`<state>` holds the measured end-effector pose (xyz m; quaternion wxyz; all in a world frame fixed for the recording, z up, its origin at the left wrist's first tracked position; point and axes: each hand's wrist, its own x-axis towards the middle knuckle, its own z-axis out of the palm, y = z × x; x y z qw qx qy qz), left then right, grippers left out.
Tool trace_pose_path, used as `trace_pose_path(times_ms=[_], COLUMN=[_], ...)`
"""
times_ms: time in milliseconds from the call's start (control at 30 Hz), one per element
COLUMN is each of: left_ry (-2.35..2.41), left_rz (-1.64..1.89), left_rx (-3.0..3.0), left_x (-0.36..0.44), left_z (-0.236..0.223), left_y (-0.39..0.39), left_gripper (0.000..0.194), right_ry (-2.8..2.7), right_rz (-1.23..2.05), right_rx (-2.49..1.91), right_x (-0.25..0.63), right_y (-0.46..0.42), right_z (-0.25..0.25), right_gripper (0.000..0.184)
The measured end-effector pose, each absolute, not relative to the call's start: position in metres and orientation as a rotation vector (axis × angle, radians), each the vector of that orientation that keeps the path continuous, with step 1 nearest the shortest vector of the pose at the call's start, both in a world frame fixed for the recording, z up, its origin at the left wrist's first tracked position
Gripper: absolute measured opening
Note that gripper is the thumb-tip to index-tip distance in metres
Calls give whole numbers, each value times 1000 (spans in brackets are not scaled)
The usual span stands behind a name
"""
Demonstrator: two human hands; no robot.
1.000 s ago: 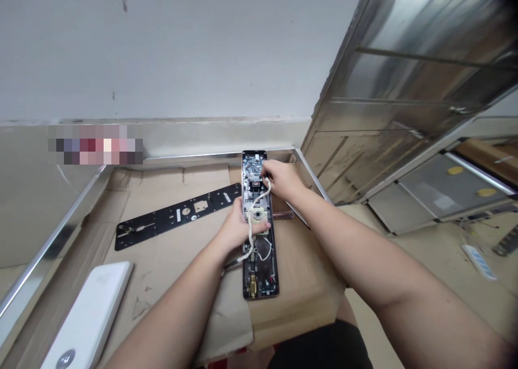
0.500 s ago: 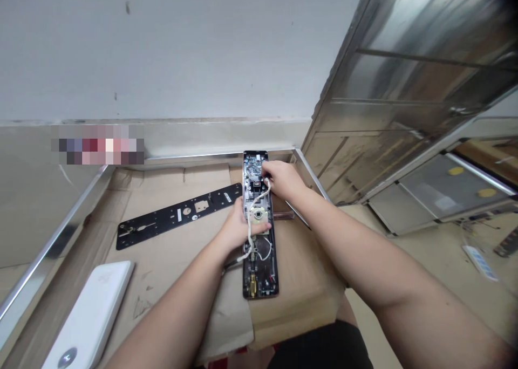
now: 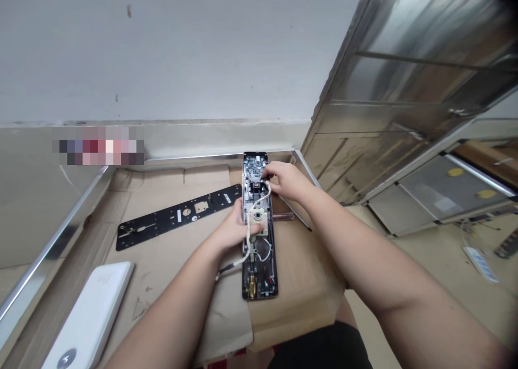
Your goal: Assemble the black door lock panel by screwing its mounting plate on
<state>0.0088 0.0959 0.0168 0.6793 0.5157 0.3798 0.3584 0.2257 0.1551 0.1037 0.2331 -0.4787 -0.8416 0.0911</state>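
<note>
An opened electronic door lock panel (image 3: pixel 265 269), long and black, lies lengthwise before me with its inner parts facing up. My left hand (image 3: pixel 234 229) grips it around the left edge, the thumb resting across the pale metal square plate at its middle. At the upper right edge my right hand (image 3: pixel 285 179) pinches the end of a white cable (image 3: pixel 262 199), close to the circuit board (image 3: pixel 253 166). The fingertips hide the exact point of contact. From there the cable runs down over the panel, its other end loose by my left wrist.
A black perforated backplate (image 3: pixel 162 219) lies left of the panel. Nearer me on the left is a white oblong device (image 3: pixel 91 312). Cardboard (image 3: pixel 299 266) covers the table, edged by a metal rim (image 3: pixel 52 229). A copper-coloured handle (image 3: pixel 283 216) and a thin rod (image 3: pixel 299 216) extend at right.
My right hand has shifted slightly at the cable end, uncovering more of the circuit board. The cable's loose lower end now reaches farther left. My left thumb has moved a little left on the metal plate.
</note>
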Motion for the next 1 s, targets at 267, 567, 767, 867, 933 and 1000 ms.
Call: trace_pose_path(times_ms=[267, 567, 767, 867, 933, 1000], left_ry=[769, 781, 790, 852, 871, 927], left_rz=[745, 716, 695, 753, 841, 945], left_rx=[1104, 1129, 1022, 983, 991, 1057], left_x=[-1, -1, -13, -26, -34, -40], left_z=[22, 26, 37, 42, 44, 43], left_y=[101, 100, 106, 115, 122, 128], left_gripper=[79, 83, 73, 72, 70, 69], right_ry=[-2500, -2694, -2645, -2560, -2497, -2458], right_rz=[291, 263, 258, 265, 289, 313], right_rx=[-1165, -1060, -1143, -1240, -1299, -1335], right_x=[231, 216, 213, 214, 215, 214], right_y=[135, 127, 127, 124, 124, 126], right_z=[126, 126, 126, 129, 128, 126], right_gripper=[38, 11, 18, 19, 15, 11])
